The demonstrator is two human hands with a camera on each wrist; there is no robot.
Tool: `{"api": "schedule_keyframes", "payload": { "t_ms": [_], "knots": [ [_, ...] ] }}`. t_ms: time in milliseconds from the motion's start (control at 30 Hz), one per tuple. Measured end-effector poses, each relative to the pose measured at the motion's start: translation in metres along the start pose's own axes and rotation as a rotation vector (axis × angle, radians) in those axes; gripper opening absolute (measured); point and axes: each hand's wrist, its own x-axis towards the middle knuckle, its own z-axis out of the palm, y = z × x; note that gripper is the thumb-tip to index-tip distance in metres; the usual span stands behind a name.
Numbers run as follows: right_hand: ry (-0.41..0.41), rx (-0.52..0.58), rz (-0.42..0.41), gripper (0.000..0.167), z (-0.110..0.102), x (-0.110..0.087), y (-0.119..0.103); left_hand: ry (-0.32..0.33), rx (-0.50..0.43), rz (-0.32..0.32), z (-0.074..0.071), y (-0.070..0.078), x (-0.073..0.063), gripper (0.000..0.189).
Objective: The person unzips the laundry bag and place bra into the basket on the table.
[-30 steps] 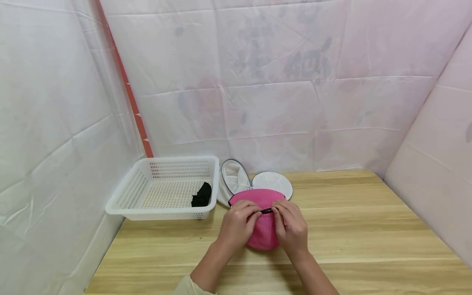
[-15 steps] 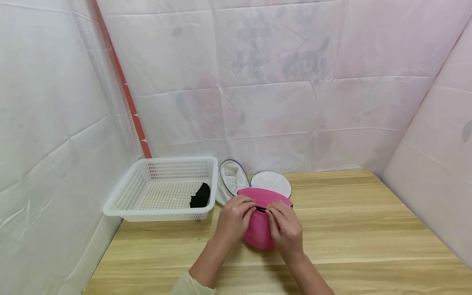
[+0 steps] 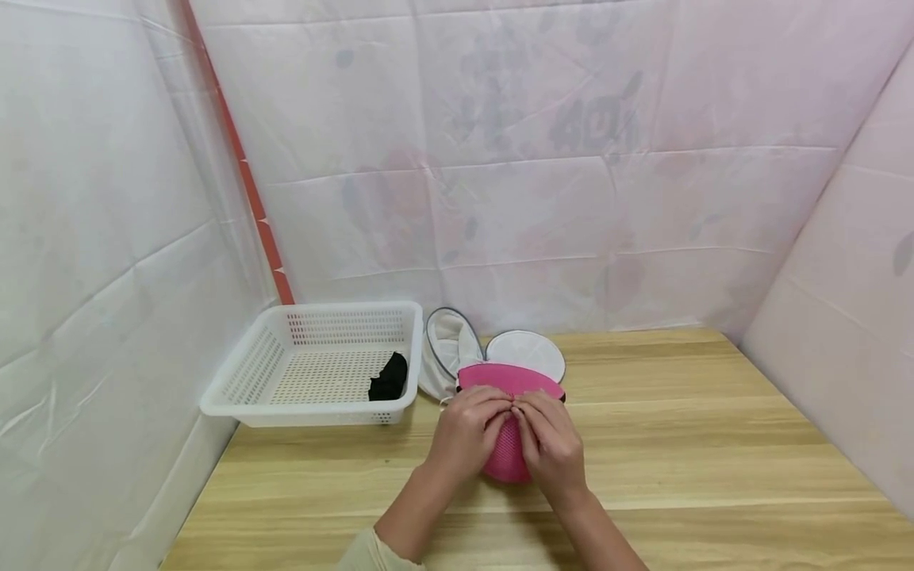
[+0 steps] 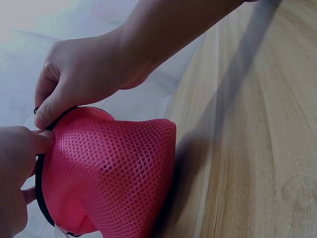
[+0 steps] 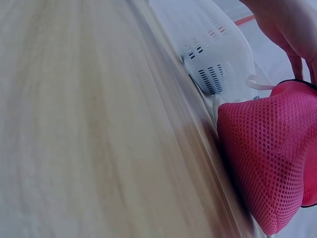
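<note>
A pink mesh laundry bag (image 3: pixel 507 456) with black trim stands on the table in front of the person. My left hand (image 3: pixel 466 432) pinches its near upper edge between thumb and fingers. Right beside it, my right hand (image 3: pixel 555 444) pinches the same edge, and in the head view the fingertips of both hands meet there. Seen from the left wrist, the mesh bulges below the black-trimmed rim, with the right hand (image 4: pixel 81 74) at that rim. The fingers cover the stretch of trim between them.
A white perforated basket (image 3: pixel 307 408) stands at the left with a black cloth item (image 3: pixel 389 377) inside. Behind the pink bag lie a white mesh bag (image 3: pixel 434 373) with a dark rim and a round white piece (image 3: pixel 524 353). White sheeting (image 3: pixel 514 198) walls the table's back and sides.
The bag's top first shifted right. Then my left hand moved right towards the right hand, and the black trim that showed between them is now covered by the fingers.
</note>
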Motion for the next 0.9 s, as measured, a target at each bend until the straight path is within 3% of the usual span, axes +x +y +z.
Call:
{"api": "schedule_keyframes", "payload": {
  "t_ms": [200,533,767,900],
  "knots": [
    [-0.013,-0.023,0.023,0.024,-0.003,0.001,0.004,0.004,-0.011,-0.008,-0.002,-0.005,0.0,0.01],
    [0.0,-0.003,0.06,0.021,-0.006,0.0,0.009,-0.017,0.01,-0.072,-0.007,-0.012,-0.003,0.012],
    [-0.002,0.011,0.041,0.022,-0.001,-0.001,0.003,0.025,0.072,-0.074,-0.007,-0.015,-0.002,0.014],
    [-0.005,0.008,0.039,0.023,0.001,-0.002,0.001,0.015,0.09,-0.061,-0.007,-0.015,-0.001,0.015]
  ]
}}
